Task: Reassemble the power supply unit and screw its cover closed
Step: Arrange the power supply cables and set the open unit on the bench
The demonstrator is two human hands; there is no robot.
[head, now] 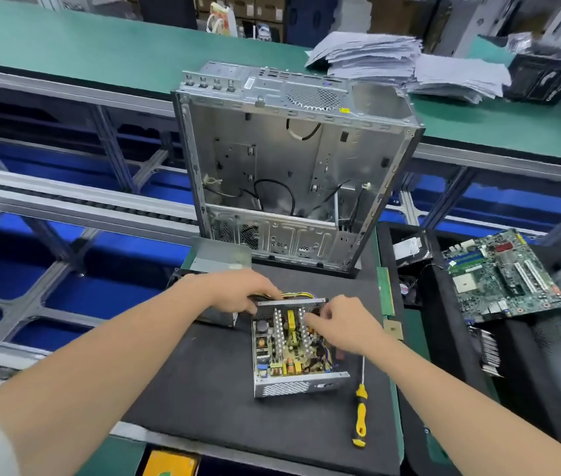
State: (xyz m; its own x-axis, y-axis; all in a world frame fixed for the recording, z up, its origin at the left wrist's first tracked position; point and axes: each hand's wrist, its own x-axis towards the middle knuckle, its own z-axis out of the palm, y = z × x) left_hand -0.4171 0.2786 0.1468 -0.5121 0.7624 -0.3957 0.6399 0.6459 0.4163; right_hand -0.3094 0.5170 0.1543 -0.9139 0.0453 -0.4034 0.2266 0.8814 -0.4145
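Note:
The open power supply unit [292,352] sits on the black mat, its circuit board with heat sinks and yellow parts exposed. My left hand [241,292] grips the cable bundle at the unit's far left corner. My right hand [340,324] reaches into the far right of the unit, fingers curled down among the components; what they pinch is hidden. The unit's grey metal cover [219,259] lies behind my left hand. A yellow-and-black screwdriver [360,412] lies on the mat right of the unit.
An empty computer case [292,173] stands upright behind the mat [203,389]. A motherboard [502,276] rests on black trays at the right, with a RAM stick [385,290] and a CPU [394,329] beside them. Paper stacks [409,63] lie on the green bench.

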